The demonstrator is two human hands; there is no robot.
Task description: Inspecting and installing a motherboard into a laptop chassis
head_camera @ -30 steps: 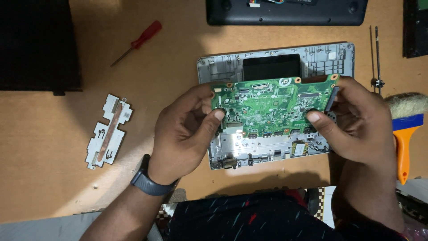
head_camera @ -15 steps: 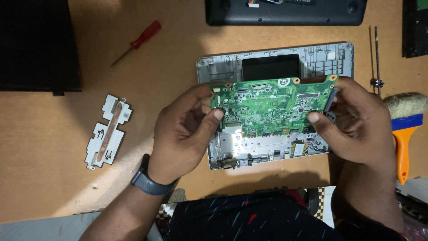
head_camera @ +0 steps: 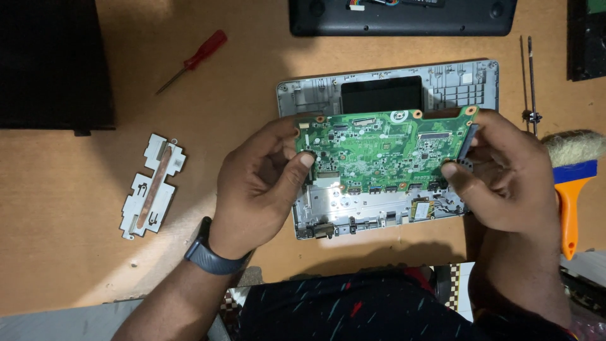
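Observation:
A green circuit board (head_camera: 382,151) is held flat above an open grey laptop chassis (head_camera: 454,79). My left hand (head_camera: 265,183) pinches the board's left edge between thumb and fingers. The board's right edge is gripped by my right hand (head_camera: 505,177). Beneath the board, the chassis shows a dark rectangular opening (head_camera: 380,95) at the back and small ports and a small card along its near edge. A dark wristband sits on my left wrist.
A red-handled screwdriver (head_camera: 192,60) lies at the back left. A metal heat-sink plate with a copper strip (head_camera: 153,185) lies to the left. A brush with an orange handle (head_camera: 571,183) and thin metal tweezers (head_camera: 527,79) lie to the right. Dark laptop parts (head_camera: 404,19) rest along the far edge.

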